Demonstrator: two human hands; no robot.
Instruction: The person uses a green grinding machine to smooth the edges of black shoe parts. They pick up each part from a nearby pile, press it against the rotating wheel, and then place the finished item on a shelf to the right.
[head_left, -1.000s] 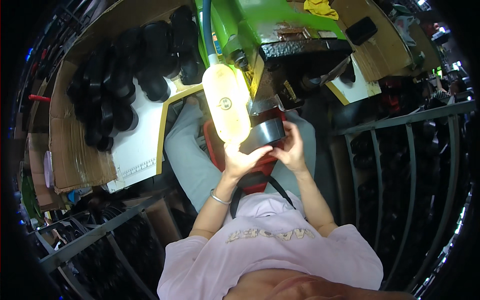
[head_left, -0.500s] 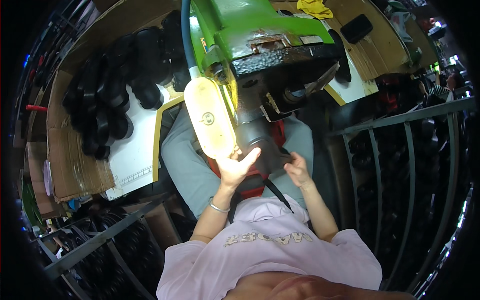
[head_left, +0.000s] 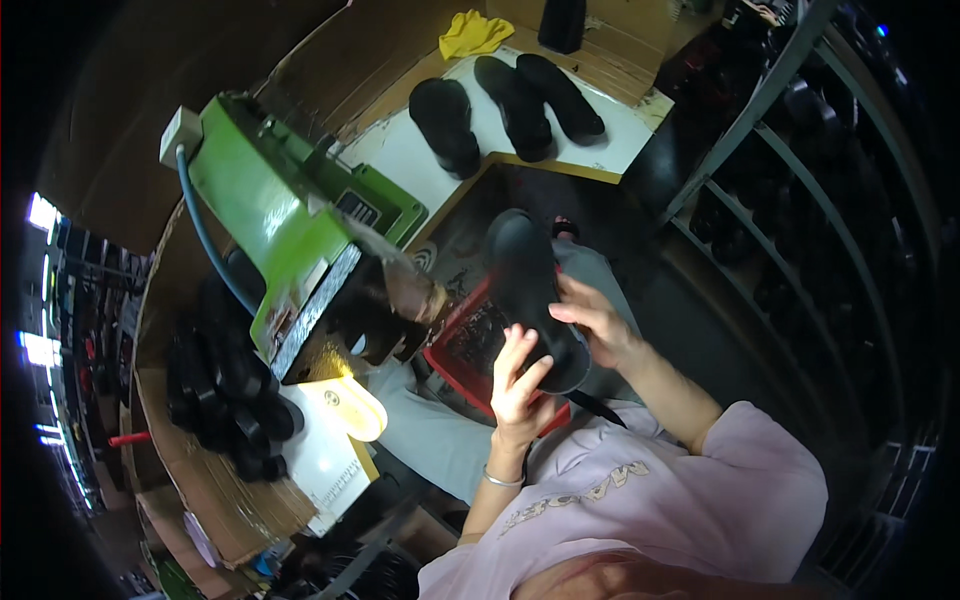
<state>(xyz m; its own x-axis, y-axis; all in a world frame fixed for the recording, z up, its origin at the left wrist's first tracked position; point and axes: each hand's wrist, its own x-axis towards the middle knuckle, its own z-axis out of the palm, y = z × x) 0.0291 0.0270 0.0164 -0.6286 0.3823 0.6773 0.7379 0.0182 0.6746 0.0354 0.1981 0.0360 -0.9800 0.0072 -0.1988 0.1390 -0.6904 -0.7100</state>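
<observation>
A black shoe sole is upheld between my two hands over my lap, its long side pointing away from me. My left hand grips the near end from the left, with fingers laid over the surface. From the right, my right hand holds the sole's edge, thumb and fingers bent against it. To the left stands a green machine with a dark working head. A lit oblong lamp is mounted at its near side. Below the sole, a red tray with dark scraps is partly hidden.
Several black soles are heaped at the left beside a cardboard wall. More soles lie on the white tabletop at the far side, near a yellow cloth. A metal rack stands at the right.
My view has swung to the right, so the machine now appears farther left. The sole has come away from beneath the machine head, and both hands hold it over the tray and my lap.
</observation>
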